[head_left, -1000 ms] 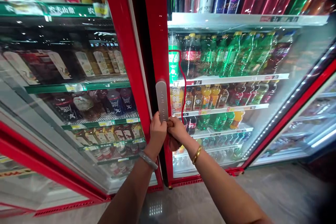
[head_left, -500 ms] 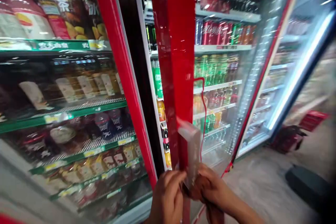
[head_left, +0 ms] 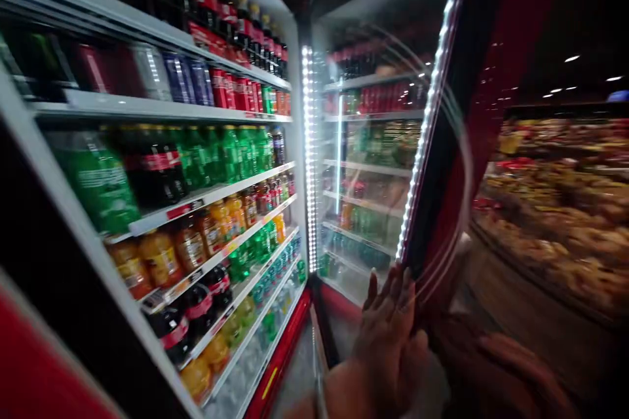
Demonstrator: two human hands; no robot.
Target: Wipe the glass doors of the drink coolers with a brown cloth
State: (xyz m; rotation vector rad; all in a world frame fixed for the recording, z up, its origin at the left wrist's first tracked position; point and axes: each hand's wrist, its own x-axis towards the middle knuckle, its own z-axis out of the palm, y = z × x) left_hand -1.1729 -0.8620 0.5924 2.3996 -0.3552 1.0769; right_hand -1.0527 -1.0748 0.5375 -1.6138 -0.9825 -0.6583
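A glass cooler door [head_left: 368,137] with a lit strip along its frame stands swung out in front of me. My left hand [head_left: 388,317] lies against the lower inner edge of the door frame, its fingers stretched out and pointing up. Farther right, in shadow, is my right hand [head_left: 511,357], near the outer side of the door; its fingers are smeared and whatever it may hold is hidden. A pale looped cord [head_left: 464,190], blurred by motion, hangs along the outer side of the door above my hands.
Left of the door, cooler shelves [head_left: 211,196] hold rows of bottles and cans. The cooler's red bottom sill [head_left: 278,366] runs beneath them. Beyond the door at right, a curved display [head_left: 550,222] is piled with blurred goods.
The cooler door has swung open and its inner side now faces me. My view has turned to the bottle shelves. My left hand has gone from gripping the door's edge to lying stretched out against it.
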